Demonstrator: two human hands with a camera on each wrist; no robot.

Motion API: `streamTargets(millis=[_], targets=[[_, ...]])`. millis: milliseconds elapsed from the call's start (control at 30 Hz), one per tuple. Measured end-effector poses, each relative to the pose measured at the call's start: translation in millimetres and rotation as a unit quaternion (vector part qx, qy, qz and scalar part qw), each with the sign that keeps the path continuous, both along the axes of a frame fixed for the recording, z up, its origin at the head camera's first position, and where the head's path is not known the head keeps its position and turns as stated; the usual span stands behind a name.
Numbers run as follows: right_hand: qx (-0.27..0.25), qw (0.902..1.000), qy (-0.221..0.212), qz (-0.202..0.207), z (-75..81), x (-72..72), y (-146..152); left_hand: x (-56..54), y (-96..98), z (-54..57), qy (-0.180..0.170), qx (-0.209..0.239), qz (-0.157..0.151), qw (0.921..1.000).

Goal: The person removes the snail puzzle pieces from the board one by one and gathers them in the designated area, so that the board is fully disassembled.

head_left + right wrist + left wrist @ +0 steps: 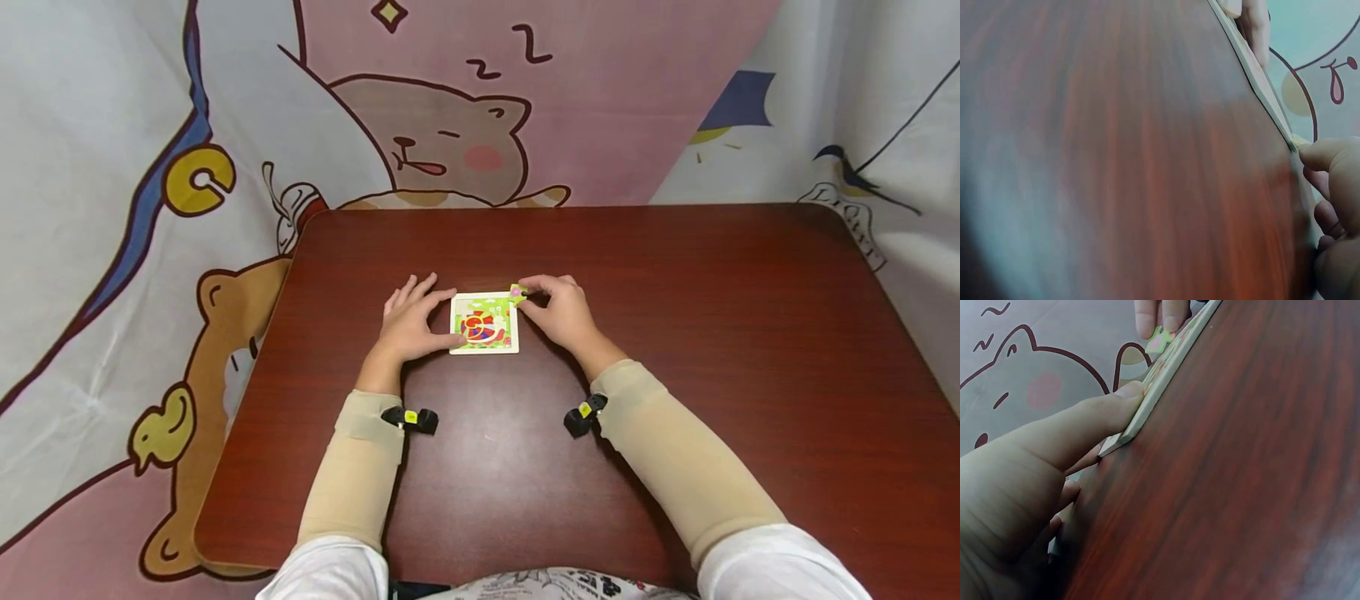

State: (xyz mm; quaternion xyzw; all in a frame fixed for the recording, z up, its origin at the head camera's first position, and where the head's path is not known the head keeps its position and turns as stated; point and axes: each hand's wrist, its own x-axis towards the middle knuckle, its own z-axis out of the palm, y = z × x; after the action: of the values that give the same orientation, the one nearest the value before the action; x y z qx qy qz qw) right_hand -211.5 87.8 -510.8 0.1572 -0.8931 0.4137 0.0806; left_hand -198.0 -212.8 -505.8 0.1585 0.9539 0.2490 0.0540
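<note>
A small square jigsaw puzzle board [483, 351] with a pale rim and a colourful snail picture lies flat on the table. My left hand [412, 321] holds it at the left side, index fingertip by the upper left corner and thumb over the lower left; the other fingers spread outward. In the left wrist view the thumb [1094, 419] presses on the board's edge. Between thumb and index finger, my right hand [561, 311] pinches a green puzzle piece [517, 293] with a pink spot, over the board's upper right corner. The right wrist view mostly hides this piece.
The reddish-brown wooden table [750, 333] extends around both hands, with rounded far corners. A cloth backdrop [600, 100] with cartoon animals hangs behind and beside it. Each wrist wears a black camera mount, the left one [411, 418] and the right one [586, 414].
</note>
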Motion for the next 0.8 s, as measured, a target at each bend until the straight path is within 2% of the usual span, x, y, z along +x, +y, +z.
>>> streamTargets(millis=[300, 533, 633, 800], targets=[[0.035, 0.9993, 0.012, 0.006, 0.6, -4.7, 25, 0.2, -0.3, -0.5, -0.001, 0.005, 0.001, 1.0000], [0.040, 0.9986, 0.032, 0.014, -2.3, -9.6, 27, 1.1, -1.4, -0.5, -0.003, 0.005, 0.002, 1.0000], [0.057, 0.9982, 0.020, 0.003, -3.5, -10.9, 28, 0.6, -1.0, -0.6, -0.002, 0.003, -0.001, 1.0000], [0.075, 0.9968, -0.025, -0.010, -1.0, -11.5, 28, 0.1, 0.1, 0.5, -0.003, 0.000, 0.000, 1.0000]])
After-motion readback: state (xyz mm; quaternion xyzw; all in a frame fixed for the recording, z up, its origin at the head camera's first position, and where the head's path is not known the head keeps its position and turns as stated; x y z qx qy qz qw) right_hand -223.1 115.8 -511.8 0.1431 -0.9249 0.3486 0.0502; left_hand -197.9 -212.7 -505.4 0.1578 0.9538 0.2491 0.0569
